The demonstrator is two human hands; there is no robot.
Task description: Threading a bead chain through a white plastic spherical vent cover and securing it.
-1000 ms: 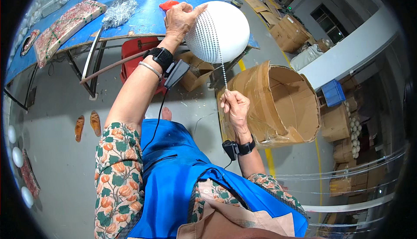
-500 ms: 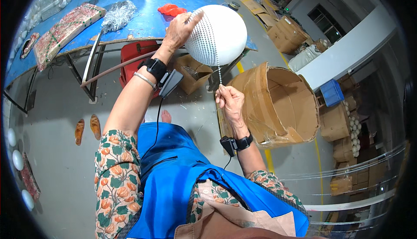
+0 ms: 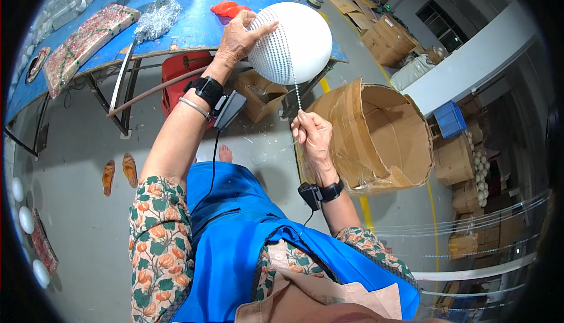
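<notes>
A large white ball (image 3: 308,41) is at the near right corner of the blue table, its left part covered with rows of small silvery beads. My left hand (image 3: 237,40) lies against the beaded upper left side, fingers stretched out over the rows. From the lower edge of the ball a thin strand of beads (image 3: 297,95) runs down, taut, to my right hand (image 3: 314,134). Thumb and forefinger of that hand pinch the strand's lower end. What supports the ball underneath is hidden.
On the blue table (image 3: 194,26) lie a red cloth-like bundle (image 3: 229,9), silver tinsel (image 3: 158,19) and a flat wrapped package (image 3: 88,44). A big open cardboard box (image 3: 343,138) stands right of my right hand. Below the table are a red stool (image 3: 176,79) and a smaller carton (image 3: 254,108).
The ball has shifted slightly up and left in view. My left fingers, blurred before, now rest sharply on the beads. My right hand keeps its pinch on the strand.
</notes>
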